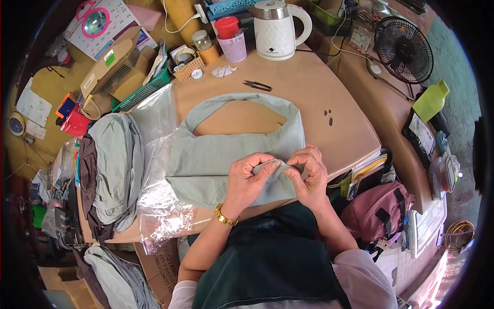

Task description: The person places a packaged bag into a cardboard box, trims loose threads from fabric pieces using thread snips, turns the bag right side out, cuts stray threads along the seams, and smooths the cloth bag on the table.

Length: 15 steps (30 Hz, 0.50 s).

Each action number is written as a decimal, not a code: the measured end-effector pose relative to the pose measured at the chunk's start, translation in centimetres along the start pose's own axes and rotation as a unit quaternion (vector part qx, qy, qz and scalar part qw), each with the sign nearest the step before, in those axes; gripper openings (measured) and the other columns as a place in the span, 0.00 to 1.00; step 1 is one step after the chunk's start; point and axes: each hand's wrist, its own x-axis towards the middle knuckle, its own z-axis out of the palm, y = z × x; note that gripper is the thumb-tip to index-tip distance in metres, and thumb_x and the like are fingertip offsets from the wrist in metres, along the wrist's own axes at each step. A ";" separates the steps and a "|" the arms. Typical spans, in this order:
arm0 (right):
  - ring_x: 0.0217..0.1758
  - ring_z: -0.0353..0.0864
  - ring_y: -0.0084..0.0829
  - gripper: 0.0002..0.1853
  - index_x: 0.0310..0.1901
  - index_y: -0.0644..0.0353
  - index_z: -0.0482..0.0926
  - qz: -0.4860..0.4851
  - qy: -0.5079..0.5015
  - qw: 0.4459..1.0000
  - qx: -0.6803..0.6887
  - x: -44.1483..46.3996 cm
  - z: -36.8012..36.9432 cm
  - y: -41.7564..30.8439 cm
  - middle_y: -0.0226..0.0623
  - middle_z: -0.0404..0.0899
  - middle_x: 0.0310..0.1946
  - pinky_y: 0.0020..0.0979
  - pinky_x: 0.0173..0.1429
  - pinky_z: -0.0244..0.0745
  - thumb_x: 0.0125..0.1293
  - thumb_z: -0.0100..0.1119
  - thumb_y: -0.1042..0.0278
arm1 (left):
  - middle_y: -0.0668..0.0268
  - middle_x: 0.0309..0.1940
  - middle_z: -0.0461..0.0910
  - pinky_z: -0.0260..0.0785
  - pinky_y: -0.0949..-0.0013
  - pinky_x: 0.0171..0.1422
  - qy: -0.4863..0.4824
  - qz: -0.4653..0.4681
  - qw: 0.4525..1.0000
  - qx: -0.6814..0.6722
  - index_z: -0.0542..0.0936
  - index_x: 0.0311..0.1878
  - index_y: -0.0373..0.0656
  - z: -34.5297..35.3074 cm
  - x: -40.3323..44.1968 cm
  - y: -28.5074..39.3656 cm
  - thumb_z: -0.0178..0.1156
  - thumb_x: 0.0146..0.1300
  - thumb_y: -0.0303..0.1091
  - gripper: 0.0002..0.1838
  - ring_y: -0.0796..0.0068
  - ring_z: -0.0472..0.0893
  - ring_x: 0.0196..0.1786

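A pale grey-green cloth piece (206, 154) with a wide looped strap lies on the brown table (339, 118). Near its lower right part, my left hand (249, 180) pinches a raised fold of the fabric between thumb and fingers. Close beside it on the right, my right hand (309, 175) has thumb and fingers closed on the same fold. The fingertips of both hands nearly meet. Small thread snips (257, 86) rest on the table beyond the loop.
Clear plastic (159, 206) and folded garments (117, 170) lie at the left. A white kettle (275, 31), a purple cup (233, 48) and a green basket (144, 90) stand along the back. A fan (403, 50) and a pink bag (378, 211) are at the right.
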 end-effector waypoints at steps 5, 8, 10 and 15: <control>0.36 0.76 0.30 0.09 0.32 0.55 0.77 -0.032 0.009 0.998 -0.049 -0.2 0.1 0.0 0.29 0.76 0.29 0.46 0.63 0.61 0.55 0.70 0.74 | 0.69 0.32 0.85 0.68 0.78 0.38 -0.007 0.004 0.998 -0.060 0.85 0.40 0.37 0.4 -0.1 0.6 0.66 0.64 0.34 0.09 0.86 0.76 0.34; 0.35 0.76 0.31 0.09 0.33 0.55 0.75 -0.028 0.034 0.998 -0.035 -0.5 0.5 -0.1 0.30 0.76 0.29 0.45 0.64 0.61 0.55 0.69 0.75 | 0.66 0.30 0.85 0.68 0.76 0.35 0.011 0.039 0.998 -0.052 0.85 0.38 0.38 0.7 -0.2 0.3 0.66 0.64 0.36 0.10 0.85 0.75 0.30; 0.34 0.75 0.32 0.10 0.33 0.56 0.74 -0.050 0.068 0.995 -0.053 -0.6 0.6 -0.2 0.30 0.75 0.29 0.45 0.63 0.61 0.56 0.68 0.75 | 0.67 0.28 0.84 0.67 0.76 0.34 0.032 0.024 0.999 -0.018 0.84 0.38 0.37 0.8 -0.4 -0.1 0.65 0.65 0.35 0.09 0.85 0.74 0.29; 0.34 0.73 0.33 0.07 0.33 0.58 0.72 -0.029 0.079 0.996 -0.029 -0.7 1.2 0.4 0.32 0.73 0.29 0.43 0.59 0.63 0.60 0.61 0.76 | 0.68 0.29 0.83 0.68 0.76 0.36 0.028 0.023 0.998 -0.049 0.83 0.36 0.36 0.9 -0.8 -0.4 0.65 0.66 0.32 0.08 0.85 0.74 0.31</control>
